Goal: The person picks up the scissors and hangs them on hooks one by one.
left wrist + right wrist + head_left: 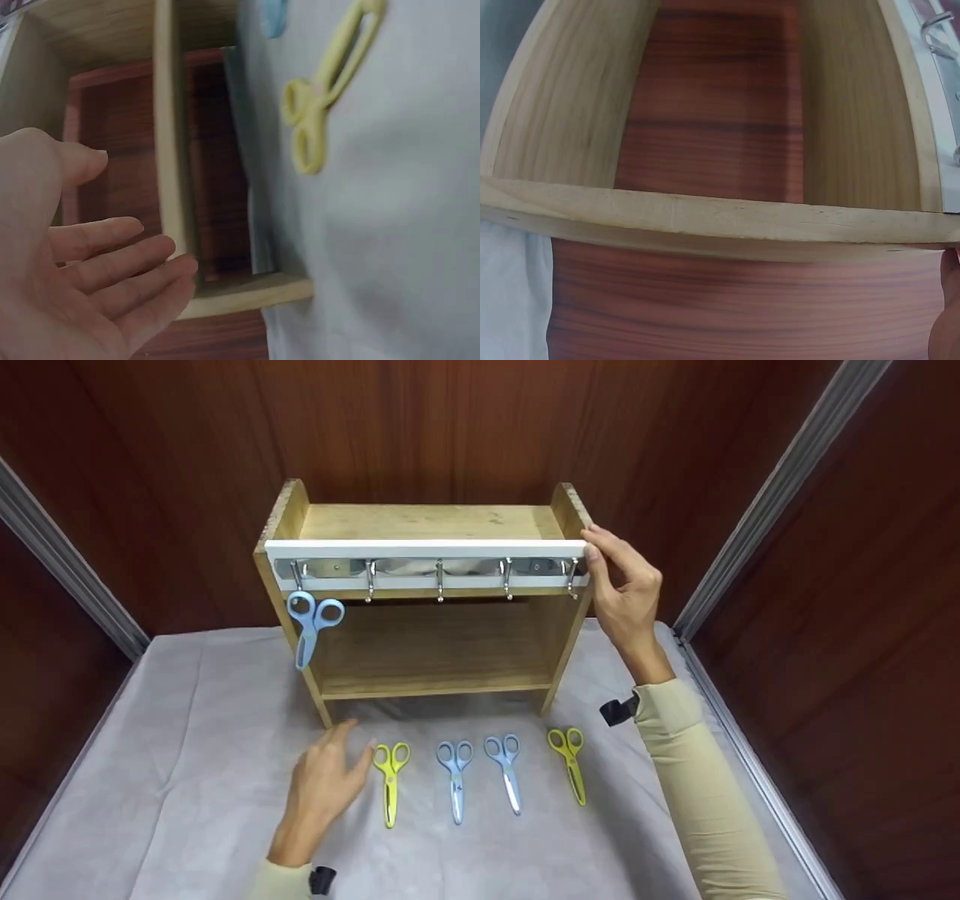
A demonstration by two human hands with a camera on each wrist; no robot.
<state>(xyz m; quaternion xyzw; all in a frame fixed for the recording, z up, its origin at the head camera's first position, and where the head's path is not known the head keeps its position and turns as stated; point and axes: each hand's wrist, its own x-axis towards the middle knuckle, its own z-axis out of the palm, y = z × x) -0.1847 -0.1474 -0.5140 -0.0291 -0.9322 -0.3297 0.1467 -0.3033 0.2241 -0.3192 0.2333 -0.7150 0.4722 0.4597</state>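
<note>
My left hand (324, 780) hovers over the cloth with fingers extended, just left of a pair of yellow scissors (389, 784); nothing is in it. In the left wrist view the palm and spread thumb (82, 163) show in front of the wooden shelf. My right hand (626, 585) holds the right end of a white hook rail (427, 547) at the shelf's upper corner, thumb and fingertips at its edge. From the rail's leftmost hook hangs a pair of blue scissors (307, 630) by one handle loop. The other hooks bear nothing.
The wooden shelf (439, 690) stands upright on a grey cloth (217, 780). In a row before it lie the yellow scissors, two blue scissors (456, 780) (505, 772) and another yellow pair (570, 765), handles toward the shelf. Brown panels (450, 427) enclose the back and sides.
</note>
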